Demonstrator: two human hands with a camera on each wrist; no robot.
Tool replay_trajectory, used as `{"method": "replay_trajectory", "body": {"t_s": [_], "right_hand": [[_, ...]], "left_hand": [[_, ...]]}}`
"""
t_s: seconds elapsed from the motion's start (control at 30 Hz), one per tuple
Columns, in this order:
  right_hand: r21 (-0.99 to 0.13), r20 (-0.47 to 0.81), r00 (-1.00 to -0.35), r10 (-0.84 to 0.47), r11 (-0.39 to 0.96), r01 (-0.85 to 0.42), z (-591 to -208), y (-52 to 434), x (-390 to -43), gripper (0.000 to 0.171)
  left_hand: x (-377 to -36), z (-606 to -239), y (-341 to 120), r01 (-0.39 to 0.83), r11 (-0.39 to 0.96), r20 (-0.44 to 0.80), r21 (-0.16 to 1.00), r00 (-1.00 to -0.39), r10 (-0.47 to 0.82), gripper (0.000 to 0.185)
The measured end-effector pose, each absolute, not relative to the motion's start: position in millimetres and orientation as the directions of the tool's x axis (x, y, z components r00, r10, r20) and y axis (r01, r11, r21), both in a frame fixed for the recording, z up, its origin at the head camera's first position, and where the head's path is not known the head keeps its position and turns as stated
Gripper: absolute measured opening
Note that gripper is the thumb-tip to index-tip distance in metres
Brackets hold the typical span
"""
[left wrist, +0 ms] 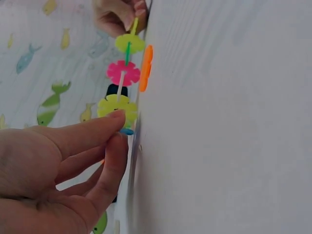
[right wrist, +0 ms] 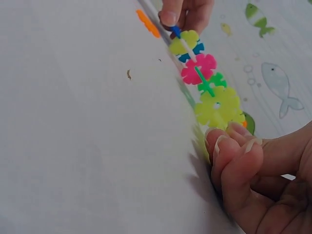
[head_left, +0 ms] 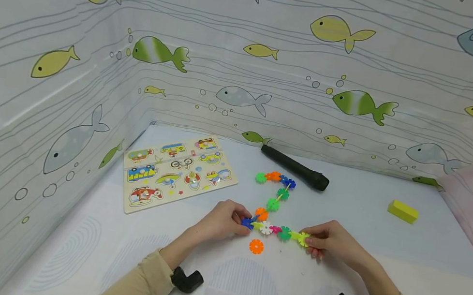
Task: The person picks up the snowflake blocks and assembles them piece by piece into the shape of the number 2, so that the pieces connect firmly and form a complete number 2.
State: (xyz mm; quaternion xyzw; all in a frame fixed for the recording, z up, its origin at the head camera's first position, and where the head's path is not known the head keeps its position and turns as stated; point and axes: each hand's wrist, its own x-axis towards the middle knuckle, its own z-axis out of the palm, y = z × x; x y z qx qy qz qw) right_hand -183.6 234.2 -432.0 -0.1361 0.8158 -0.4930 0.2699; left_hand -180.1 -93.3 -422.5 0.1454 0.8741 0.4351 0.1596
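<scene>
A chain of flower-shaped plastic discs (head_left: 273,204) bends across the table in orange, green, blue, white, pink and yellow pieces slotted edge to edge. My left hand (head_left: 228,220) pinches the chain at a dark blue disc (head_left: 247,223) by its corner. At the other end, my right hand (head_left: 331,238) pinches a yellow disc (head_left: 303,239) between thumb and fingers. The near row between both hands holds a pink disc (right wrist: 199,69) and a white one (head_left: 266,228). Just below that row, a loose orange disc (head_left: 256,246) lies flat on the table.
A wooden vehicle puzzle board (head_left: 180,175) lies at the back left. Behind the chain rests a black microphone (head_left: 295,168), and a yellow block (head_left: 402,211) sits at the right. Fish-printed fabric (head_left: 245,70) walls the back and left sides.
</scene>
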Motion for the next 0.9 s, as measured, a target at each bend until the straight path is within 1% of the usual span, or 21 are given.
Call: {"method": "replay_trajectory", "body": {"t_s": [0.2, 0.3, 0.47, 0.57, 0.63, 0.73, 0.83, 0.9], "right_hand": [[-0.876, -0.296, -0.822, -0.487, 0.482, 0.029, -432.5, 232.7, -183.5, 0.042], [-0.879, -0.310, -0.820, -0.480, 0.474, 0.055, -431.5, 232.0, -183.0, 0.043], [-0.888, -0.331, -0.809, -0.486, 0.449, 0.094, -428.1, 233.5, -182.8, 0.044], [-0.886, -0.339, -0.803, -0.490, 0.452, 0.098, -427.5, 233.7, -183.5, 0.043], [-0.882, -0.341, -0.802, -0.490, 0.461, 0.094, -427.8, 233.7, -184.0, 0.043], [-0.883, -0.339, -0.801, -0.494, 0.461, 0.089, -429.4, 234.1, -184.4, 0.044], [-0.891, -0.333, -0.799, -0.501, 0.445, 0.092, -431.1, 235.6, -184.2, 0.045], [-0.899, -0.328, -0.797, -0.508, 0.428, 0.097, -432.3, 237.2, -184.0, 0.045]], "left_hand": [[-182.4, -428.1, -94.8, 0.104, 0.530, -0.139, 0.842, -0.907, 0.399, 0.031], [-182.6, -428.5, -94.4, 0.100, 0.530, -0.141, 0.842, -0.907, 0.396, 0.031], [-180.5, -422.8, -92.4, 0.098, 0.576, -0.157, 0.811, -0.913, 0.377, 0.032], [-177.9, -418.8, -90.8, 0.130, 0.632, -0.149, 0.764, -0.918, 0.368, 0.040], [-175.4, -417.1, -88.1, 0.179, 0.674, -0.098, 0.717, -0.931, 0.351, 0.047], [-172.4, -413.5, -78.7, 0.263, 0.674, 0.030, 0.690, -0.941, 0.336, 0.054], [-172.0, -410.8, -62.0, 0.349, 0.621, 0.120, 0.702, -0.917, 0.380, 0.051], [-173.1, -410.3, -48.5, 0.389, 0.584, 0.123, 0.712, -0.888, 0.442, 0.049]]}}
